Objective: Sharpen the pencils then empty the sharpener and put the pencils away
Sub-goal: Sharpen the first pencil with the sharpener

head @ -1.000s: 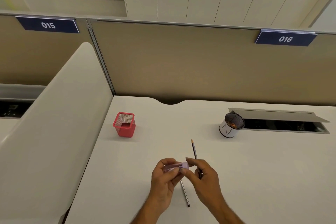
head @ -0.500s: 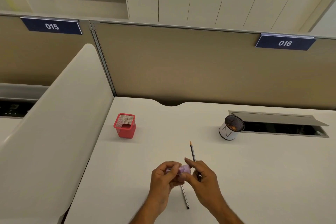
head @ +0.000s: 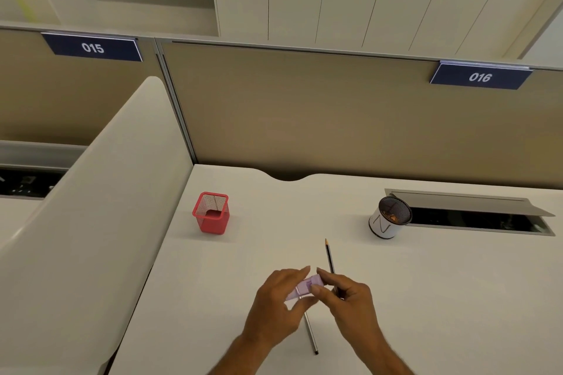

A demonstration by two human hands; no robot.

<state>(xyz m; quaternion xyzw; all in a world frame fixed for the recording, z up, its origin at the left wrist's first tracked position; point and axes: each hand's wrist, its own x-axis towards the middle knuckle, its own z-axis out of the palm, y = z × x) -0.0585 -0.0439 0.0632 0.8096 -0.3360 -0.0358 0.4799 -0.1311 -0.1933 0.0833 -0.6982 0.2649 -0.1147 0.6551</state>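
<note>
A small lilac sharpener (head: 305,287) is held above the white desk (head: 441,298) between both hands. My left hand (head: 278,306) grips its left end and my right hand (head: 350,301) pinches its right end. A dark pencil (head: 328,254) with a sharpened tip lies on the desk, pointing away, partly hidden behind my right hand. A second pencil (head: 310,333) lies below the hands, its upper part hidden. A red mesh pencil holder (head: 211,212) stands at the far left. A tilted white cup (head: 387,218) with a dark mesh inside and orange bits stands at the far right.
A tan partition (head: 304,106) closes the back of the desk. An open cable tray with a raised grey flap (head: 469,207) lies behind the cup. A curved white side panel (head: 91,222) borders the desk on the left.
The hands stay on the sharpener and have shifted slightly; the sharpener now tilts with its right end higher. The pencils, holder and cup have not moved.
</note>
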